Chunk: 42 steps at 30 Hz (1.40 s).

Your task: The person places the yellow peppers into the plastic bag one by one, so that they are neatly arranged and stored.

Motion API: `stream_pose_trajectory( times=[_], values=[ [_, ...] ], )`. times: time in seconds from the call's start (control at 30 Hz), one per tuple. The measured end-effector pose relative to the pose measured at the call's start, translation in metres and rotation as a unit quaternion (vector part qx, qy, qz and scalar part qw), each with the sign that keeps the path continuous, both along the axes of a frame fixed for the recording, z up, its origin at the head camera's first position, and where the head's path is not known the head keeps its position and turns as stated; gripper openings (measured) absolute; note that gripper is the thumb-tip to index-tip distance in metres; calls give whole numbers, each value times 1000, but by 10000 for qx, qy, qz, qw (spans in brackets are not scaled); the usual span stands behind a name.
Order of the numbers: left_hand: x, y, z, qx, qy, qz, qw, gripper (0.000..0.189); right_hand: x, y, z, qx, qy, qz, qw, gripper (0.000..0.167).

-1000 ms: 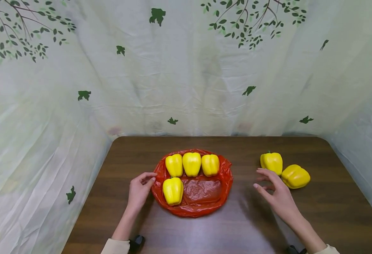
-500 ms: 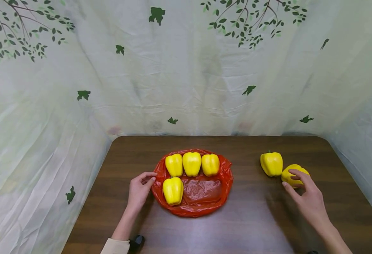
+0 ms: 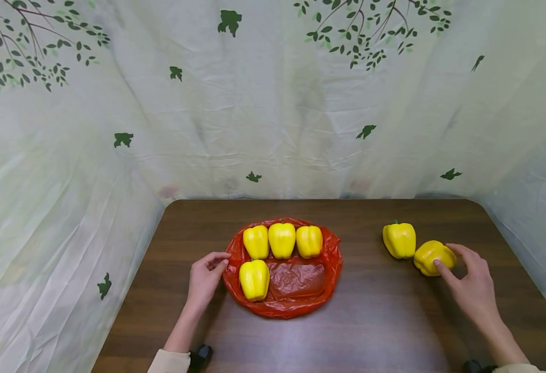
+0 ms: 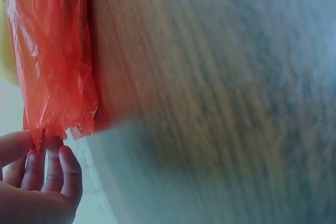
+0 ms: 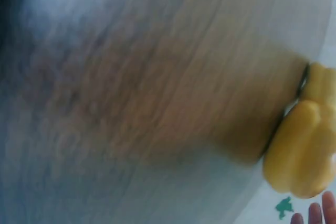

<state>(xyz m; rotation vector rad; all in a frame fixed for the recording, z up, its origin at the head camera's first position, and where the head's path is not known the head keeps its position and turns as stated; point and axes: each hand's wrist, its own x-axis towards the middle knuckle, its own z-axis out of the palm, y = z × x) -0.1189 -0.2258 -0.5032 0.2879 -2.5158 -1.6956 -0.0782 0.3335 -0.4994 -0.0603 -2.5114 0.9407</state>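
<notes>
A red plastic bag (image 3: 296, 280) lies spread in an oval on the table, its rim bunched up. Three yellow bell peppers (image 3: 282, 241) line its far side, and another yellow pepper (image 3: 254, 280) sits at its near left. My left hand (image 3: 204, 280) pinches the bag's left rim; the left wrist view shows the red film (image 4: 55, 72) between thumb and fingers. To the right, my right hand (image 3: 474, 285) is at a tilted pepper (image 3: 429, 257), thumb over its near side and fingers spread past its right. Firm contact is unclear in the right wrist view, where fingertips (image 5: 329, 208) show beside the pepper.
Just left of the tilted pepper, almost touching it, stands another yellow pepper (image 3: 399, 241). The brown wooden table (image 3: 357, 331) ends at a pale, leaf-printed cloth (image 3: 277, 103) behind, with more cloth at both sides.
My right hand has moved rightward, passing over the tilted pepper to its right side. My left hand stays on the bag's rim, and the peppers have kept their places.
</notes>
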Motion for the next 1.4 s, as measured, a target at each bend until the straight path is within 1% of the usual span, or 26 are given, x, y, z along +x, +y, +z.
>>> stream_pose_trajectory(
  times=[0.07, 0.13, 0.23, 0.33, 0.4, 0.47, 0.53, 0.63, 0.77, 1.03, 1.13, 1.27, 1.4],
  values=[
    [0, 0, -1, -22, 32, 4, 10000, 15, -3, 4, -2, -5, -120, 50, 9999, 49],
    [0, 0, -1, -34, 50, 4, 10000, 15, -6, 9, -5, -30, -341, 37, 9994, 53],
    [0, 0, -2, -41, 61, 16, 10000, 14, -8, 13, -8, -136, -908, -48, 9958, 62],
    [0, 0, -2, -45, 58, 27, 10000, 15, -10, 16, -10, -301, -1571, -132, 9870, 73],
    [0, 0, -1, -47, 43, 36, 10000, 15, -11, 16, -10, -408, -1925, -172, 9803, 79],
    [0, 0, -1, -40, 30, 43, 10000, 15, -12, 17, -9, -517, -2184, -184, 9743, 83],
    [1, 0, 0, -55, 20, 31, 10000, 15, -13, 17, -7, -614, -2344, -197, 9700, 85],
    [2, 0, 0, -37, 7, 37, 10000, 14, -14, 17, -4, -698, -2488, -193, 9659, 86],
    [2, -1, 0, -32, 2, 23, 10000, 14, -15, 16, -2, -781, -2563, -99, 9634, 87],
    [2, -1, -1, -23, 56, 33, 10000, 14, -16, 13, 2, -1349, -2487, 124, 9591, 83],
    [3, -1, 0, -27, 65, 36, 10000, 14, -16, 14, 3, -1452, -2486, 92, 9576, 81],
    [3, -1, 0, -35, 69, 42, 10000, 14, -13, 15, 3, -1547, -2535, 70, 9549, 79],
    [3, -1, 1, -37, 30, 43, 10000, 15, -8, 16, 2, -1724, -2523, 130, 9521, 77]
  ],
)
